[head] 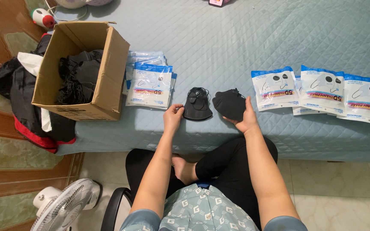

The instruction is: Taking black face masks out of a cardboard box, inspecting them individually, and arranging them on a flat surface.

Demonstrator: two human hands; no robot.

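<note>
Two small stacks of black face masks lie near the front edge of a bed with a blue-grey quilted cover [245,42]. My left hand [173,116] touches the left side of the left stack [197,105], fingers pinching its edge. My right hand [247,116] cups the right stack [229,105] from the right and below, gripping it. Both stacks sit side by side, a small gap between them.
An open cardboard box [65,92] with black masks inside stands at the bed's left corner. Beside it is a pile of empty white-and-blue pouches [150,83]; filled pouches [322,92] lie in a row at right. Dark clothes [22,98] and a fan [63,207] are on the floor.
</note>
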